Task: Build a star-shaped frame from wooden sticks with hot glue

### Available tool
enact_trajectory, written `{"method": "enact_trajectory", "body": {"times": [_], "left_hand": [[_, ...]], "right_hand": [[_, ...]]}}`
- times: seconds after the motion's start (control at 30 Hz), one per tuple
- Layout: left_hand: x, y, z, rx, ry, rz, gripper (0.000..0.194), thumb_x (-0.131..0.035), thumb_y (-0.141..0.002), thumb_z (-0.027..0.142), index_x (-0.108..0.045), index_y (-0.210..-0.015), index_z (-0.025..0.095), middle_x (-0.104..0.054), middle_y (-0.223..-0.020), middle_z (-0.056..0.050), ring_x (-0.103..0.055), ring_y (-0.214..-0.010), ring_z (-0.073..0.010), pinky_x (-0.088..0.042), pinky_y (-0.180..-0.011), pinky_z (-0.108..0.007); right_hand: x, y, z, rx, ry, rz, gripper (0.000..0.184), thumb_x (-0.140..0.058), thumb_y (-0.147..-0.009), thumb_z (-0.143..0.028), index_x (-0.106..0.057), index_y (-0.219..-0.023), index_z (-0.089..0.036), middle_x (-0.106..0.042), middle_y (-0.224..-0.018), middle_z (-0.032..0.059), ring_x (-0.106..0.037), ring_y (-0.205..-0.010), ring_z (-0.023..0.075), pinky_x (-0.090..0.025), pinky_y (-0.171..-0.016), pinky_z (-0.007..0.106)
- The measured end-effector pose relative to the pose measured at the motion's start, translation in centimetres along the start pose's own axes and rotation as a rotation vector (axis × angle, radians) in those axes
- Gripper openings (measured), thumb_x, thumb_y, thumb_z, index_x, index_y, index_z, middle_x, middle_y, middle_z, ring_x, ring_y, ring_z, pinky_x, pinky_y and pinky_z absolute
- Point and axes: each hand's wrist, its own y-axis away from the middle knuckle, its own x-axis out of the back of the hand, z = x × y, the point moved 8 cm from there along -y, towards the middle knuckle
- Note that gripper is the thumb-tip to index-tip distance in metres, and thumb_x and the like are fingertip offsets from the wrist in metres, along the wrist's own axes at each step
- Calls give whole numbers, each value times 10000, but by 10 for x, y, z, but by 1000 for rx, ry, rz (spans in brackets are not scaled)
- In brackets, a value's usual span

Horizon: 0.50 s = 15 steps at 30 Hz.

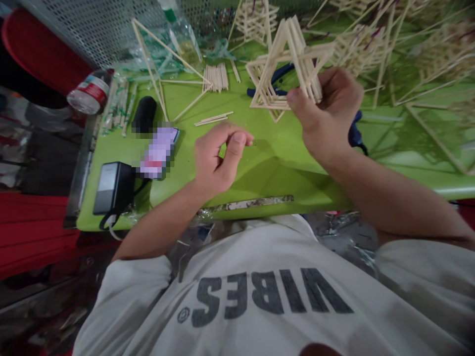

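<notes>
My right hand (328,116) grips a star-shaped frame of stacked thin wooden sticks (269,101), raised above the green table. Its thumb presses on one side of the star, and the other fingers are behind it. My left hand (218,158) is low over the tabletop, fingers curled and thumb against the index finger. Whatever is in that pinch, if anything, cannot be made out. A few loose sticks (213,118) lie just beyond the left hand. Farther back is a pile of short sticks (215,77). Blue-handled pliers (276,81) are partly hidden behind the star.
A phone (159,153), a black cylinder (144,113) and a power bank (113,188) lie at left. Behind them are a triangular stick frame (163,74), wrapped sticks (118,104) and a bottle (183,37). Several stick lattices (361,47) crowd the back right.
</notes>
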Motion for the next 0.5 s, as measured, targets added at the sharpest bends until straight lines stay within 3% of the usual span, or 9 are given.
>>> {"method": "enact_trajectory", "body": {"times": [0.13, 0.27, 0.4, 0.5], "left_hand": [[0, -5, 10, -72, 4, 3, 343, -719, -1232, 531, -887, -1049, 295, -851, -859, -22, -812, -733, -169, -593, -648, -331], [0, -9, 21, -122, -8, -3, 308, -728, -1230, 360, -898, -1001, 244, -868, -818, -15, -825, -712, -134, -588, -626, -270], [-1, -13, 26, -102, -26, 3, 315, -770, -1209, 322, -891, -930, 240, -887, -829, -6, -825, -686, -112, -577, -608, -244], [-1, -13, 27, -92, -37, -9, 256, -810, -1179, 312, -916, -951, 263, -921, -893, -3, -851, -696, -132, -642, -627, -264]], "right_hand": [[1, -1, 1, 0, -11, 27, 847, -930, -755, -1048, -464, -813, -344, -384, -750, -17, -301, -703, 222, -293, -726, 464], [-2, 0, 7, -21, -3, -21, 767, -947, -808, -979, -513, -842, -347, -445, -785, 7, -330, -739, 243, -324, -763, 482], [0, 1, 7, -11, -10, 23, 810, -925, -783, -1023, -498, -860, -340, -410, -781, -15, -313, -724, 222, -304, -755, 457], [-1, 1, 3, -4, 18, 1, 790, -917, -809, -1004, -476, -839, -349, -416, -776, -2, -327, -727, 247, -291, -736, 469]]}}
